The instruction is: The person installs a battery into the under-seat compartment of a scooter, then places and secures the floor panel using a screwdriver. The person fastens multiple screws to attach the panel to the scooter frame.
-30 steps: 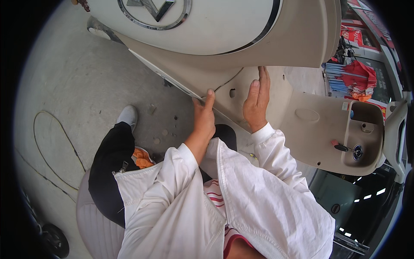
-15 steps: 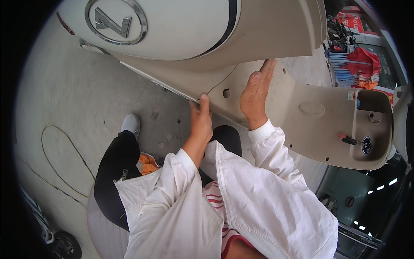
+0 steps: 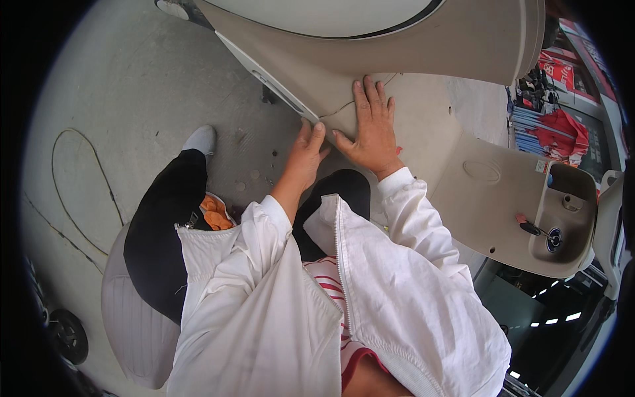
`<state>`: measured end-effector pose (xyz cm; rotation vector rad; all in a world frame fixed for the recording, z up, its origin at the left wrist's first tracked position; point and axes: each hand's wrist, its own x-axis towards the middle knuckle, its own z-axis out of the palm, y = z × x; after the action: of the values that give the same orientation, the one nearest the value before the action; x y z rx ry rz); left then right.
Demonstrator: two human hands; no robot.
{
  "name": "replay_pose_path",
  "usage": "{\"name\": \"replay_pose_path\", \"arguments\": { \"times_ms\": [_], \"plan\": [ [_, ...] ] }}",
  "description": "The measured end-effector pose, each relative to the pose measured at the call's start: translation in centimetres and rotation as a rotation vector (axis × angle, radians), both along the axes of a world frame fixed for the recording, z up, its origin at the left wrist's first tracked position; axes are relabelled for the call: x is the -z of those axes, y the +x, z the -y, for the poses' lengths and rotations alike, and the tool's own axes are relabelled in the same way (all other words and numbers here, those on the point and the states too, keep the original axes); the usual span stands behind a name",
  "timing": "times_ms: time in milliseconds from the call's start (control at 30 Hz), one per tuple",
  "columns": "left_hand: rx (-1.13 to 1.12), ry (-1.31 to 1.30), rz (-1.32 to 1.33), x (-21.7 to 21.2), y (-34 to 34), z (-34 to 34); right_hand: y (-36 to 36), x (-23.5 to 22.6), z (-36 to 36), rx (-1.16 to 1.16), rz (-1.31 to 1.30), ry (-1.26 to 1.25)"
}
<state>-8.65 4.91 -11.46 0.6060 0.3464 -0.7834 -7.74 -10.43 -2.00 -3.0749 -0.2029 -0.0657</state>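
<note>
A scooter's beige body panel (image 3: 317, 56) spans the top of the view, below a white side cover (image 3: 331, 13). My left hand (image 3: 304, 155) is at the rear corner of the footboard, thumb and fingers closed on the end of a long white side trim strip (image 3: 258, 69). Its fingertips are partly hidden under the edge. Flat on the beige footboard (image 3: 423, 109) lies my right hand (image 3: 374, 135), fingers stretched out and thumb spread toward the left hand. A thin curved seam (image 3: 344, 106) runs between the panels by the fingers.
At right stands the scooter's front inner panel (image 3: 493, 198) with a storage pocket and a key (image 3: 528, 225) in its lock. A cable (image 3: 89, 142) loops on the concrete floor at left. Beside my leg is a grey padded seat (image 3: 135, 324); a wheel (image 3: 68, 336) lies beyond.
My right hand has come down from an upright, edge-on pose to lie flat on the footboard, closer to the left hand. The view has shifted; my left hand stays at the trim's end.
</note>
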Motion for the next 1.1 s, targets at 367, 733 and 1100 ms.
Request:
{"name": "replay_pose_path", "arguments": {
  "times_ms": [367,733,1100],
  "plan": [
    [-0.217,-0.031,0.057,2.3,-0.5,2.5,0.8,-2.3,0.4,-0.193,-0.054,0.015],
    [-0.287,-0.024,0.061,2.9,-0.5,3.6,1.2,0.0,-0.8,-0.132,0.099,0.068],
    [-0.088,-0.112,-0.098,0.8,0.8,1.2,1.3,1.4,-1.4,-0.073,0.106,-0.022]
  ]
}}
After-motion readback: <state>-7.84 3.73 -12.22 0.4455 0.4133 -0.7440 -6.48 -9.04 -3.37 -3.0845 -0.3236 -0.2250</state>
